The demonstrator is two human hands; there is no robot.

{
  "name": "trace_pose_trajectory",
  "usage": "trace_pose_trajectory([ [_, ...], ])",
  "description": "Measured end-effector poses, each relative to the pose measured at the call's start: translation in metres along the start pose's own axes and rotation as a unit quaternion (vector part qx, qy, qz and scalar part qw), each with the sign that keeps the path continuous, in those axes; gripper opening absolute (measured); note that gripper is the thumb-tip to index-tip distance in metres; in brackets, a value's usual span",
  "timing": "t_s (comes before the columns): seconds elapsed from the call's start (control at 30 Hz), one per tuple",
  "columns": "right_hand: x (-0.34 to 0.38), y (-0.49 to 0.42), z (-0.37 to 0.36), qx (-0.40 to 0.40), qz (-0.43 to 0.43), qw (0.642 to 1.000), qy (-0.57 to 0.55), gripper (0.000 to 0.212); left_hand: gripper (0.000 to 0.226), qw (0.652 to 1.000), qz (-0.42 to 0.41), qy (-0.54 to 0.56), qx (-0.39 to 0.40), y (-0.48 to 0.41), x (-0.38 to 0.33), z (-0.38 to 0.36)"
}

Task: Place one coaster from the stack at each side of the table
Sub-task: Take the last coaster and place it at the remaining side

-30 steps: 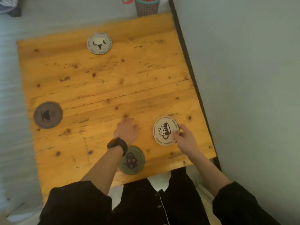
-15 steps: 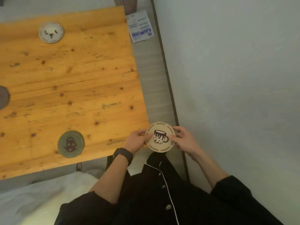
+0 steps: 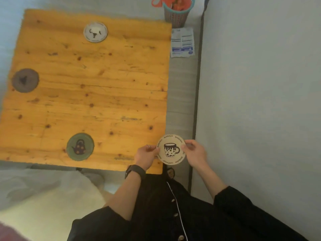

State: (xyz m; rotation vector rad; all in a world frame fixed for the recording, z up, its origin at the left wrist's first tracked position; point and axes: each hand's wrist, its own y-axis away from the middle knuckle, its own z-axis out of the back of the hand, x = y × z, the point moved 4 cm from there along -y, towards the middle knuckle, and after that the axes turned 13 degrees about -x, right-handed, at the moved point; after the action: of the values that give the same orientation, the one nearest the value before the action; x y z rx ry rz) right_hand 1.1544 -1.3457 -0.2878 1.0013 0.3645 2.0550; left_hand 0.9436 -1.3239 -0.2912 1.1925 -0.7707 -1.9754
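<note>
While three coasters lie at the counter's (image 3: pixel 97 105) far, left and near sides, both hands grip the fourth coaster (image 3: pixel 171 149), left hand (image 3: pixel 145 155), right hand (image 3: pixel 196 153), for the right side.

round cream mug-print coaster (image 3: pixel 172 150) over square wooden table's (image 3: pixel 107 94) near-right corner | round green teapot-print coaster (image 3: pixel 80 146) near edge | round grey coaster (image 3: pixel 25 80) left edge | round white coaster (image 3: pixel 95 32) far edge
</note>
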Motion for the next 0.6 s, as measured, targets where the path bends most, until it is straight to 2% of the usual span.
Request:
trace_pose_trajectory([
  [0.1, 0.044, -0.023, -0.003, 0.025, 0.063, 0.997, 0.042, 0.021, 0.022, 1.0, 0.009, -0.001, -0.023, -0.014, -0.009, 0.01],
  [0.3, 0.13, -0.069, -0.026, 0.117, 0.123, 0.976, 0.138, 0.036, 0.029, 0.981, 0.091, 0.146, -0.091, -0.038, -0.035, 0.032],
  [0.5, 0.214, -0.117, -0.073, 0.197, 0.219, 0.926, 0.235, 0.03, 0.028, 0.945, 0.163, 0.234, -0.159, -0.076, -0.049, 0.04],
  [0.6, 0.25, -0.145, -0.103, 0.249, 0.262, 0.888, 0.285, 0.027, 0.025, 0.918, 0.21, 0.272, -0.196, -0.094, -0.062, 0.036],
])
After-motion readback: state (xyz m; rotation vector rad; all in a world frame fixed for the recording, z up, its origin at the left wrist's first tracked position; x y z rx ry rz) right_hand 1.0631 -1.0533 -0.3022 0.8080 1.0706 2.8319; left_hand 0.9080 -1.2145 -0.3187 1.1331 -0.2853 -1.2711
